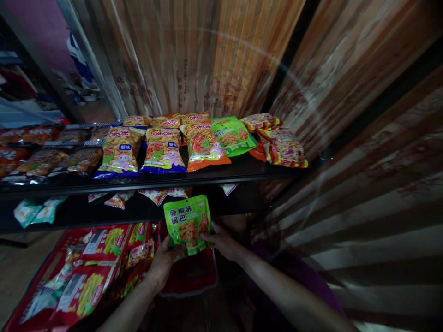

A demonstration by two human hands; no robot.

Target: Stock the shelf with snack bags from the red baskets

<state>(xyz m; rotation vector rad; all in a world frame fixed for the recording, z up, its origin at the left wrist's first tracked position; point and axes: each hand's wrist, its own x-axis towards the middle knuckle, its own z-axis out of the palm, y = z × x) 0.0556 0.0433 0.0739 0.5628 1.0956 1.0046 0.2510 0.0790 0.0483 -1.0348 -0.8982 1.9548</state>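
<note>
Between both hands I hold a green snack bag upright, its printed front facing me. My left hand grips its lower left corner, and my right hand pinches the right edge with the thumb over the front. The bag is in front of the lower shelf and above a red container. A similar green bag lies on the upper shelf, among yellow and orange snack bags.
The black upper shelf carries rows of snack bags, with brown-orange packs at left. Red snack bags fill a basket at lower left. Teal packs poke out from the lower shelf. A pleated curtain hangs at right.
</note>
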